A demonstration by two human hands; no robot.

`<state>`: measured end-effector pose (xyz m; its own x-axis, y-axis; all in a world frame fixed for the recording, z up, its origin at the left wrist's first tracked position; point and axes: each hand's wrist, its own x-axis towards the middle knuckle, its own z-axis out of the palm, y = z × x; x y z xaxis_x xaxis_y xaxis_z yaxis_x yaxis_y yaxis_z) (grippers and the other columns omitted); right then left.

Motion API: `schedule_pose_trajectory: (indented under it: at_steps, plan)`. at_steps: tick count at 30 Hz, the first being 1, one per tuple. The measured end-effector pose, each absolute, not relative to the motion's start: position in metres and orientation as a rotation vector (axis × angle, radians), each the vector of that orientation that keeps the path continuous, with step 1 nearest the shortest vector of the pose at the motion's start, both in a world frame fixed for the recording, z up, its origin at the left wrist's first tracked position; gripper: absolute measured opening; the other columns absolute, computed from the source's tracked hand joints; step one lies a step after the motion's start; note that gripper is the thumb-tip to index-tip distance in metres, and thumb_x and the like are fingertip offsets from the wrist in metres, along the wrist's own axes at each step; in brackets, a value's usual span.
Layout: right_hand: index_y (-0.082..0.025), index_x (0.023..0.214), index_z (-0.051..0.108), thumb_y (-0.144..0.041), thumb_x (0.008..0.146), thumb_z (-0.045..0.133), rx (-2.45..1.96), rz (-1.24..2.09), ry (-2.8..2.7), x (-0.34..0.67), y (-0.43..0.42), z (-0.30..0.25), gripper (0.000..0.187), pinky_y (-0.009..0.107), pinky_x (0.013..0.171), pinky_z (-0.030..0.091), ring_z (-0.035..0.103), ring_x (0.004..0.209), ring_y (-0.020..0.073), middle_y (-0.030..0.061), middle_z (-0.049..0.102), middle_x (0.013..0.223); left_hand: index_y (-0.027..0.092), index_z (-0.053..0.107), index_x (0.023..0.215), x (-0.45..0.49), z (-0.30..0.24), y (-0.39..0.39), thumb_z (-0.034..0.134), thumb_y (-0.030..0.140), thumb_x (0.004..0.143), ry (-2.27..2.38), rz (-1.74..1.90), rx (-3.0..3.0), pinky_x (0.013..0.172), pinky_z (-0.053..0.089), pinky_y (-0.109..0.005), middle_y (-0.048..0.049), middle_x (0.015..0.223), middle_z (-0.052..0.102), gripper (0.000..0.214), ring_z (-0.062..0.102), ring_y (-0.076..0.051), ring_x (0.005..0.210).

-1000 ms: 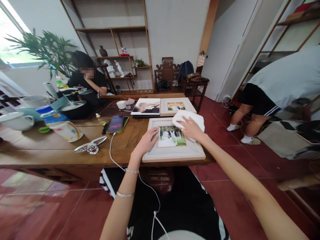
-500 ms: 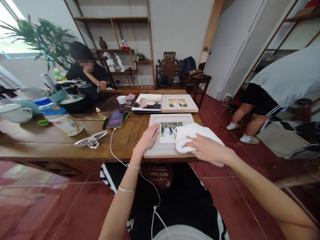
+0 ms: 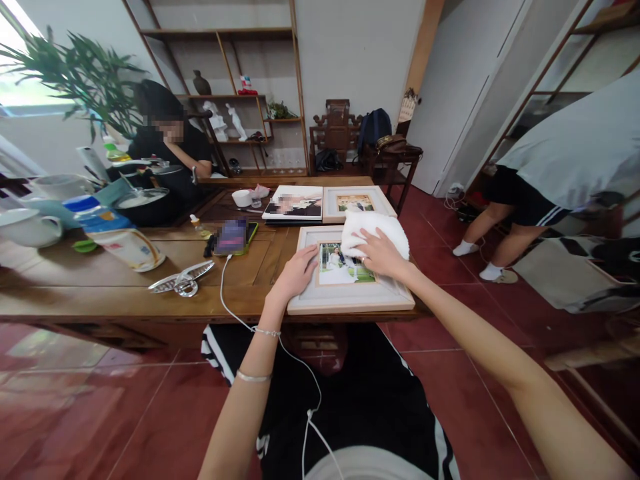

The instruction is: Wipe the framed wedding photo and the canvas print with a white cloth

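Observation:
A pale picture frame (image 3: 400, 301) lies flat near the table's front edge, with a wedding photo (image 3: 346, 273) in its middle. My left hand (image 3: 296, 272) rests flat over the frame's left side, fingers stretched toward the photo. In my right hand (image 3: 380, 255) is a folded white towel (image 3: 380, 230), pressed against the frame's upper right part. The towel covers that corner and a little of the photo, and it overlaps the near edge of a second picture frame (image 3: 356, 203) behind.
A photo album (image 3: 294, 203) lies beside the second frame. To the left are a charging phone (image 3: 234, 237) with a white cable, a hair claw clip (image 3: 184, 279), a blue-capped package (image 3: 120, 233) and a pot (image 3: 143, 200). One person sits across the table; another bends over at right.
My right hand has moved the towel up and slightly left, from the frame's right side to its upper right corner. More of the photo's lower part shows. My left hand stays in place.

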<state>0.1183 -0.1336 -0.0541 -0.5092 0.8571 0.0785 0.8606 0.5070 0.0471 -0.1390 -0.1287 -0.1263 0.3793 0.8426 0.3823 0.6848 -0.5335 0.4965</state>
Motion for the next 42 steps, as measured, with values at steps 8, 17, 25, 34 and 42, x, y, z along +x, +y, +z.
schedule_pose_trajectory:
  at_steps: [8,17,25,34,42]
  plan:
    - [-0.021,0.128,0.065,-0.01,0.079,0.05,-1.342,0.257,-2.864,0.113,-0.248,-0.025,0.052,0.052,0.117,0.027,0.039,0.142,0.0301,0.0148,0.05,0.149,0.008,0.052,0.14,-0.138,-0.128,-0.13,0.037,0.03,0.099,1.378,0.875,2.391,0.119,0.033,-0.043,-0.0157,0.15,0.047,0.049,0.043,-0.026,0.141]
    - [-0.011,0.143,0.05,-0.032,0.099,0.038,-1.533,-0.015,-2.571,0.105,-0.157,-0.058,0.05,0.05,0.12,0.02,0.025,0.148,0.0329,0.0176,0.037,0.156,0.012,0.053,0.139,-0.14,-0.126,-0.128,0.037,0.031,0.099,1.349,0.848,2.442,0.12,0.032,-0.041,-0.0133,0.149,0.049,0.047,0.045,-0.025,0.139]
    - [-0.015,0.138,0.055,-0.022,0.096,0.041,-1.454,0.009,-2.719,0.103,-0.099,-0.051,0.045,0.057,0.119,0.015,0.015,0.151,0.0329,0.0126,0.032,0.16,0.013,0.053,0.14,-0.14,-0.126,-0.129,0.037,0.032,0.099,1.343,0.849,2.435,0.119,0.032,-0.042,-0.0122,0.149,0.049,0.048,0.045,-0.025,0.14]
    - [-0.019,0.133,0.061,-0.01,0.084,0.048,-1.074,0.374,-3.035,0.11,-0.222,-0.025,0.052,0.051,0.119,0.024,0.027,0.148,0.0274,0.0119,0.044,0.153,0.015,0.05,0.142,-0.14,-0.127,-0.13,0.038,0.029,0.098,1.355,0.862,2.417,0.118,0.034,-0.044,-0.0116,0.15,0.048,0.048,0.044,-0.025,0.14]
    - [-0.027,0.14,0.055,-0.014,0.09,0.042,-1.346,0.284,-2.902,0.114,-0.187,-0.037,0.053,0.054,0.12,0.023,0.023,0.15,0.0249,0.0016,0.047,0.152,0.011,0.051,0.141,-0.139,-0.125,-0.13,0.036,0.031,0.098,1.345,0.842,2.441,0.119,0.033,-0.044,-0.0135,0.15,0.048,0.049,0.044,-0.026,0.14]
